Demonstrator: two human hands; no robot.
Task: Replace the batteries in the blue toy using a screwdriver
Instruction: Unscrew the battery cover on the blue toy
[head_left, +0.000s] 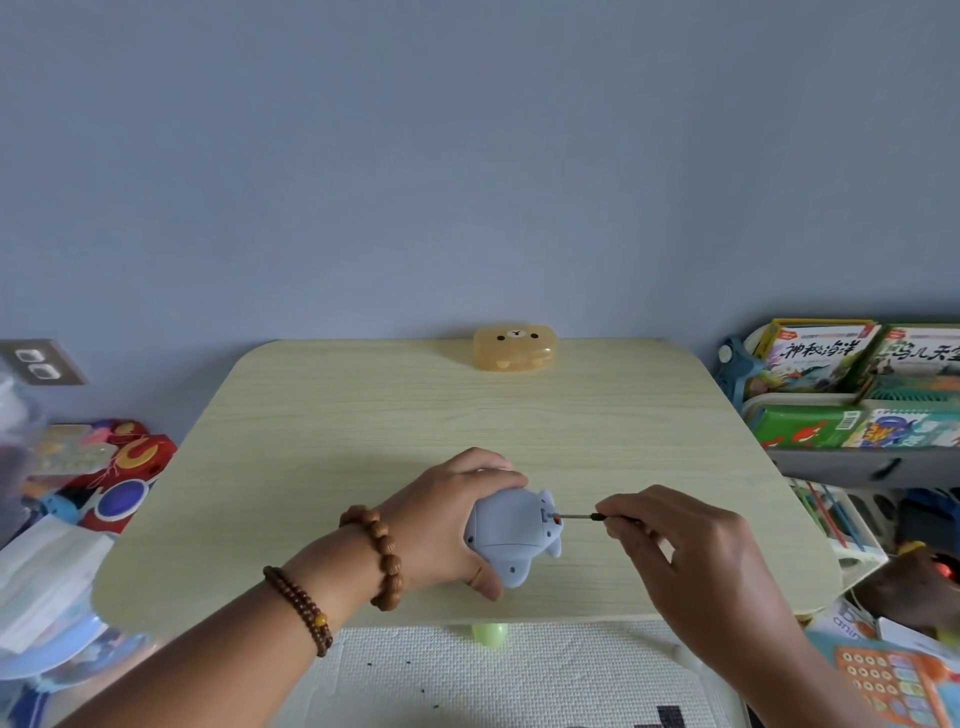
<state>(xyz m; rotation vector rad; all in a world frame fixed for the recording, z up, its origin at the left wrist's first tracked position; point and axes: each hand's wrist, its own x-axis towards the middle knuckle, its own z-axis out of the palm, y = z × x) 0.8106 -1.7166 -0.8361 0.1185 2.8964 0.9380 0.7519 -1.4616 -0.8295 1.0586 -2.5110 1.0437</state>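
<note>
1. Left hand (447, 525): wrapped around the blue toy (511, 535), fingers over its far side, thumb under the near edge, holding it against the table (363, 447). Two brown bead bracelets (376, 556) sit on the wrist and forearm.
2. Right hand (691, 556): fingertips pinched on the handle of a thin screwdriver (584, 517), shaft lying nearly level and pointing left.
3. Screwdriver tip: touching the right end of the toy at a small red spot beside a recess.
4. Blue toy: near the front middle of the table, pale underside turned towards the camera.
5. Orange bear-faced box (514, 347): closed, at the far edge of the table, well apart from the hands.
6. Surroundings: children's books (826, 358) in a rack to the right; toys heaped to the left.
</note>
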